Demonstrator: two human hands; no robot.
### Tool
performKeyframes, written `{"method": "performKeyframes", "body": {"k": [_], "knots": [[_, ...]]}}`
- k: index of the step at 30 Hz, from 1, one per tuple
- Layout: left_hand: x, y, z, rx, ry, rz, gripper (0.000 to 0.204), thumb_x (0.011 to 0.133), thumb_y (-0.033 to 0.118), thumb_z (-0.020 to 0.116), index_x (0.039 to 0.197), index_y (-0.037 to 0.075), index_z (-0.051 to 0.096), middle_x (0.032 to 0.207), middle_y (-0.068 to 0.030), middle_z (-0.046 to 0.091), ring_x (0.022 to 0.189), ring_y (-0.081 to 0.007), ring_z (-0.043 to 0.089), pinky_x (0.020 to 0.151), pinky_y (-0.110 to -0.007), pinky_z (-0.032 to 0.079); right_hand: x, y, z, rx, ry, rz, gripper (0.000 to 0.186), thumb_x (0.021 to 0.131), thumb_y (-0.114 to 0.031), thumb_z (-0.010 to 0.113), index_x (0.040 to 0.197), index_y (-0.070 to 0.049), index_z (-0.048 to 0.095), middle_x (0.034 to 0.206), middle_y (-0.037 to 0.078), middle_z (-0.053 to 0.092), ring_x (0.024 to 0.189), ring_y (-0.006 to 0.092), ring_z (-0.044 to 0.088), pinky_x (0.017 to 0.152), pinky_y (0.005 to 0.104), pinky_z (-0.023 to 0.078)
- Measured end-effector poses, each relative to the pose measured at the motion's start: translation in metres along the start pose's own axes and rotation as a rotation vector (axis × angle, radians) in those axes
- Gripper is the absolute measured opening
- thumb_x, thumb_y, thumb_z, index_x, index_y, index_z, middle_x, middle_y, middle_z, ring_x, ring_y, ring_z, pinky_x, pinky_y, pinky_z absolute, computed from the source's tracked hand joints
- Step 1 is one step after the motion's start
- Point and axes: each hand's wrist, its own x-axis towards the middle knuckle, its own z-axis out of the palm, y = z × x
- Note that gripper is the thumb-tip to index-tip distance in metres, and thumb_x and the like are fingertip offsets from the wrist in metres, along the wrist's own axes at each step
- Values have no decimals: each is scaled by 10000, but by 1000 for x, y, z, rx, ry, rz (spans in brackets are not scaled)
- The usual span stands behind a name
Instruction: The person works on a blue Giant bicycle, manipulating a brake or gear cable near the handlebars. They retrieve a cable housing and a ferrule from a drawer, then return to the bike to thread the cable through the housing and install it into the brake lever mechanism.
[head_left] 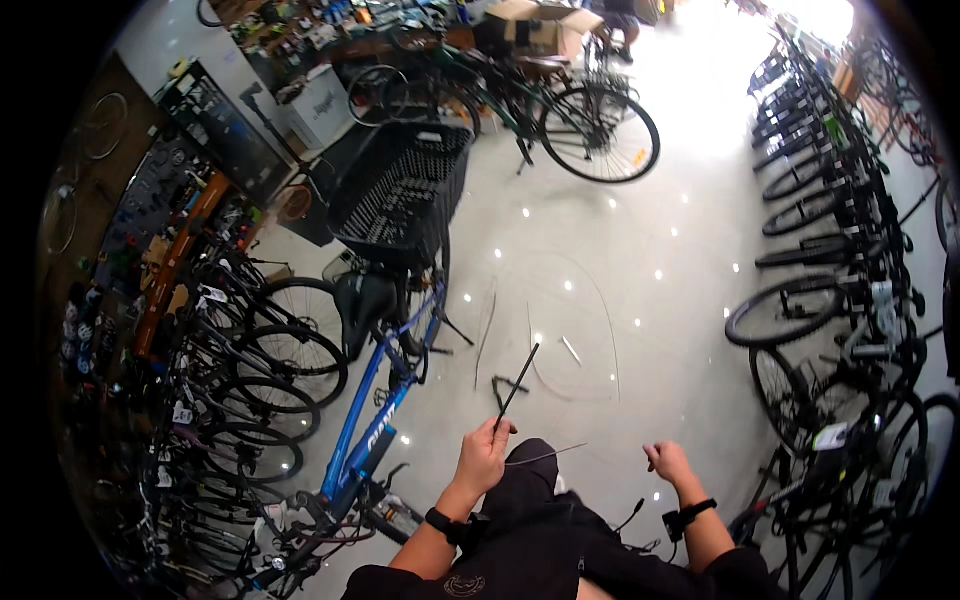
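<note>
At the far left, a wooden worktop is loaded with small items, and below it a row of dark bicycles is parked with the wheels pointed toward the middle of the room. Next to this row, a blue bicycle is stood on the pale floor; it is fitted with a black saddle, and a black crate is seen just behind that saddle.

To the right of the blue frame, the left hand is raised in front of the person's knee. Its fingers are clamped on the lower end of a slim dark rod, which is tilted up and to the right. A thin wire is seen running from beside this hand across the dark trouser leg.

Beyond the rod, a small black metal part and a short white strip are laid on the floor, near which long thin strands are curved. Farther back, a dark green bicycle is parked.

The right hand is held well apart from the left, its fingers curled; whether anything is pinched there cannot be told. At the far right, another row of bicycles is lined up.
</note>
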Motion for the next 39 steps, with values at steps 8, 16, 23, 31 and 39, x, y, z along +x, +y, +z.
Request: {"method": "performKeyframes", "body": {"k": [8,16,23,31,39], "knots": [[169,25,35,-239,32,21,286,1020,239,486,897,14,610,608,54,415,573,-45,372,520,-229,317,186,19,-113,-149,13,22,385,844,-366,639,951,-1,702,961,223,688,933,382,651,846,443,519],[420,78,48,-71,-7,105,279,1003,227,488,886,-1,597,605,-43,472,575,-101,428,536,-287,372,366,49,-293,-68,207,200,371,817,-306,659,909,53,682,885,239,691,842,365,680,791,429,535],[603,92,40,-71,92,26,272,993,219,497,893,-10,603,601,-49,473,586,-105,428,540,-289,369,536,-84,-424,104,66,126,358,848,-267,632,1004,55,631,770,162,698,654,219,686,647,351,551],[772,92,26,-73,431,-150,244,992,171,483,883,6,627,610,-6,462,565,-73,393,509,-269,326,852,-313,-494,-368,-132,-253,424,852,-347,650,1076,13,642,1057,247,663,1008,404,626,875,453,507],[839,106,-63,-319,953,-288,328,1039,244,414,888,4,580,638,48,394,577,-35,318,524,-215,251,1020,-653,-385,-551,-594,-821,342,847,-310,633,1025,-18,641,913,227,678,899,407,644,818,462,514]]}}
